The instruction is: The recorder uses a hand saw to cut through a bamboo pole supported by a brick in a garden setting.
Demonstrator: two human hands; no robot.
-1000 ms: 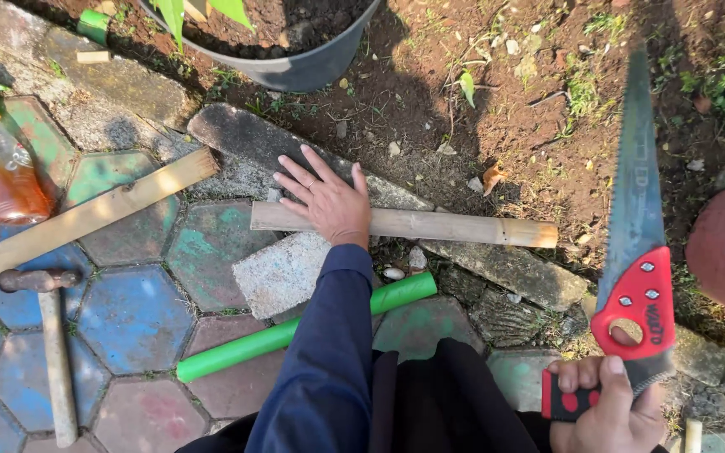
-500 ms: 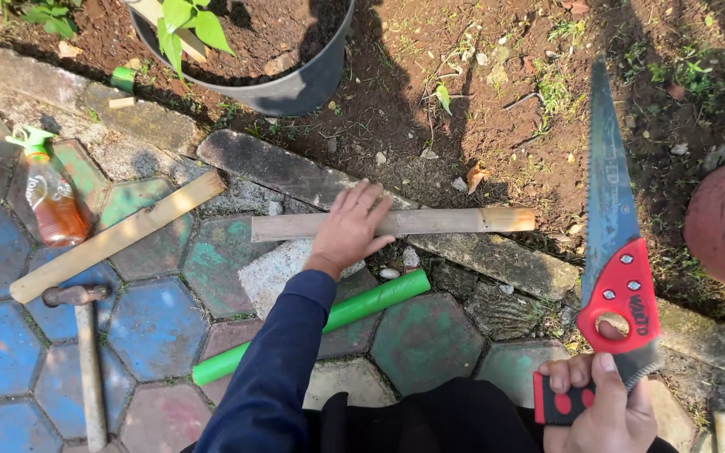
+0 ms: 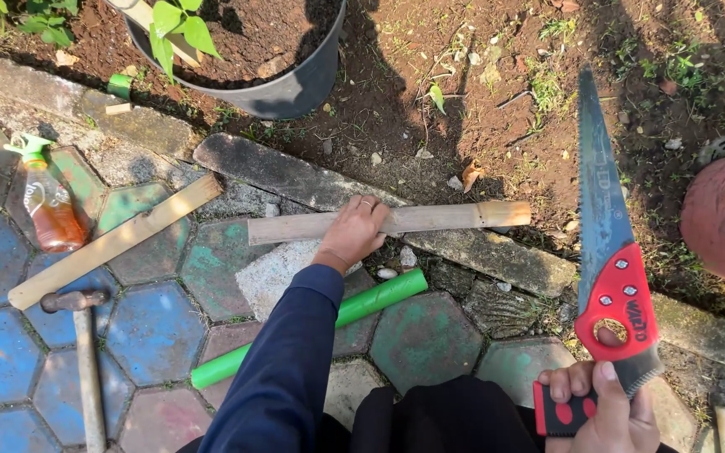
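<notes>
red-handled saw point(image 3: 614, 277), green pipe point(image 3: 308, 331) — tan bamboo point(image 3: 430, 220)
</notes>
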